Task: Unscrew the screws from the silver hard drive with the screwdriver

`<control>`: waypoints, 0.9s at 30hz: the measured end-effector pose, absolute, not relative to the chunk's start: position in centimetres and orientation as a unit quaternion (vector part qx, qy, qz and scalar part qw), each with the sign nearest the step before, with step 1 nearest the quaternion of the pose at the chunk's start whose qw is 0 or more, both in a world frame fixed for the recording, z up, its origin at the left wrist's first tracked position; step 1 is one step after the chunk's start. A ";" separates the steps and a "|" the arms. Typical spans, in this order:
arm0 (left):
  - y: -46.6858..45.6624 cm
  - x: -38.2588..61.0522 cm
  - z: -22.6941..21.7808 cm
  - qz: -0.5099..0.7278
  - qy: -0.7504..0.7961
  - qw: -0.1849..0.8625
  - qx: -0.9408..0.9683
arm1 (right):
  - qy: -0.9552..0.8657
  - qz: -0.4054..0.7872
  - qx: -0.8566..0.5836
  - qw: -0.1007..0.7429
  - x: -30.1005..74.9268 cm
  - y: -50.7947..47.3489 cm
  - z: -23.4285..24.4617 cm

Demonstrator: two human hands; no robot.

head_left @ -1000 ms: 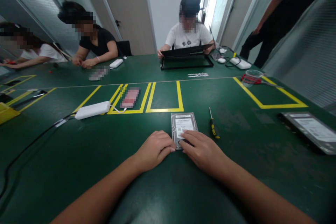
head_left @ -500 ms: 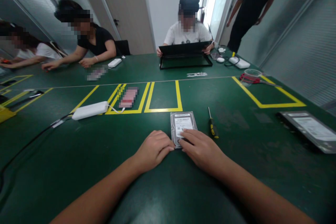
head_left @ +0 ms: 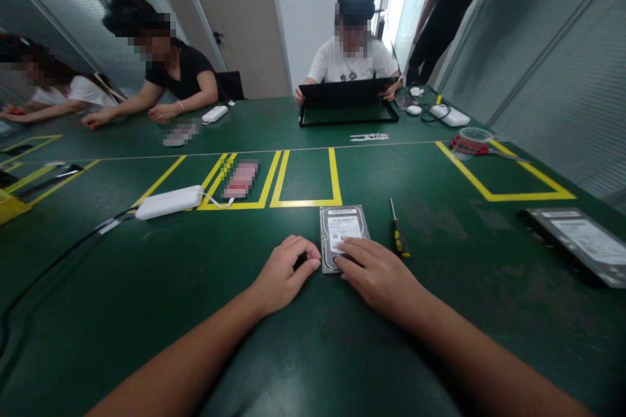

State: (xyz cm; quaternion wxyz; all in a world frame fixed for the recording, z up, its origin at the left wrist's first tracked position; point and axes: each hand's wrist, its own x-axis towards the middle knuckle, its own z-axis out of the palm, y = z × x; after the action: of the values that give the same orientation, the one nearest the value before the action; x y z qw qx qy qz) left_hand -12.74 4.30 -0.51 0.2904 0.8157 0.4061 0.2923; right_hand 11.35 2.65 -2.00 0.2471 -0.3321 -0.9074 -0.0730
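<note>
A silver hard drive [head_left: 328,238] with a white label lies flat on the green table in front of me. My right hand [head_left: 374,267] rests over its lower right part, fingers stretched out and slightly apart on the label. At the drive's lower left edge is my left hand [head_left: 288,270], fingers curled, thumb and index fingertips close together. Anything between those fingertips is too small to make out. Just right of the drive lies a screwdriver [head_left: 400,240] with a black and yellow handle, its shaft pointing away from me.
Another hard drive [head_left: 581,241] lies at the far right. Yellow tape [head_left: 337,176] marks areas across the table. A white power strip [head_left: 169,202] with a black cable lies left, beside a blurred phone [head_left: 241,179]. Red-handled pliers [head_left: 469,146] lie back right. Co-workers sit opposite; one holds a black frame [head_left: 348,101].
My left hand's fingers have lifted and drawn into a rounder curl beside the drive. My right hand stays on the drive. In the background, a standing person has moved left.
</note>
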 end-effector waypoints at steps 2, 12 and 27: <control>4.2 -12.7 -0.5 0.286 0.395 0.291 0.823 | -0.909 -0.071 -0.331 0.244 11.4 2.7 -2.0; 4.1 -12.3 -0.4 0.267 0.333 0.255 0.867 | -0.907 -0.078 -0.329 0.250 11.3 2.6 -2.1; 4.2 -12.7 -1.2 0.264 0.332 0.177 0.888 | -0.905 -0.079 -0.334 0.251 11.1 2.7 -2.4</control>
State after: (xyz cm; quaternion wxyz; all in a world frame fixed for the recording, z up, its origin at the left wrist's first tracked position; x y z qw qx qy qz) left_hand -12.72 4.17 -1.16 0.1770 0.8882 0.3317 0.2643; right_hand 11.05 2.74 -2.37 0.2513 -0.3338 -0.9050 -0.0794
